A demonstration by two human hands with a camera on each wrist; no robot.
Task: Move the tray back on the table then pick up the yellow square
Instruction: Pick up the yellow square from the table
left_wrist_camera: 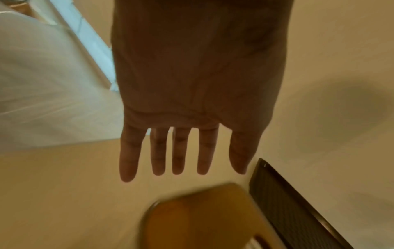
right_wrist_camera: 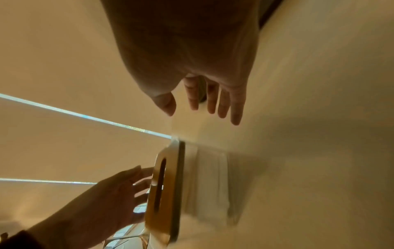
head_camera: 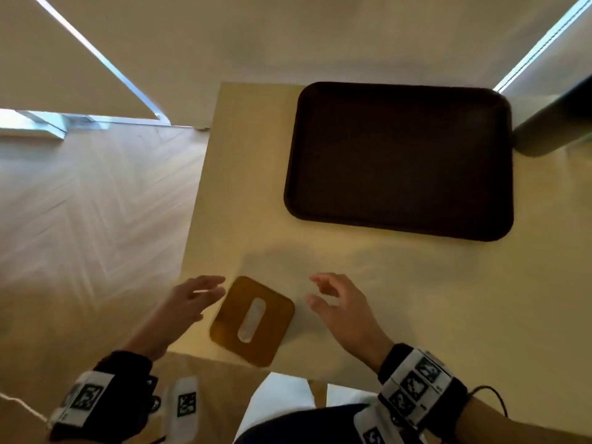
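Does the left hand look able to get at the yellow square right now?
Probably yes: the left hand is open right beside the yellow square, nothing between them; the tray sits farther back.

1. The yellow square (head_camera: 252, 321) lies flat at the table's (head_camera: 400, 283) near edge, its left side close to the table's left edge.
2. Just left of the square, the left hand (head_camera: 184, 307) fills that gap, fingers spread.
3. Right of the square, a strip of bare tabletop separates it from the right hand (head_camera: 344, 310).
4. Beyond the square, open tabletop runs to the dark tray (head_camera: 397, 158), well apart.
5. A dark upright object (head_camera: 554, 123) stands just right of the tray.
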